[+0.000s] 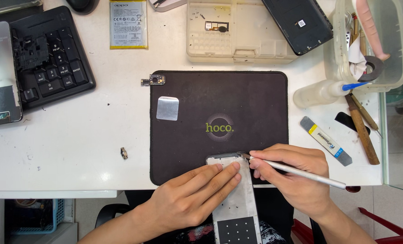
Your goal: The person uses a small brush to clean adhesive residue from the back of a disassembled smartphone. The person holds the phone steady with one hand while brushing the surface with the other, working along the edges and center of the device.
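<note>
The left hand (pixel 190 196) pinned the phone frame (pixel 234 194) at the black mat's (pixel 219 104) near edge. The right hand's (pixel 296 174) fingers gripped silver tweezers (pixel 296 171) at its top corner. Removed parts lay beyond the mat; the frame looked largely stripped.

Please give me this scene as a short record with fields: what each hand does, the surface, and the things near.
left hand: left hand presses flat on the silver phone frame
right hand: right hand holds the slim silver metal tool, tip at the frame's top corner
surface: black rectangular work mat on the white table
near: flat metal pry tool with blue end; wooden-handled tool; clear plastic tub; black keypad
</note>
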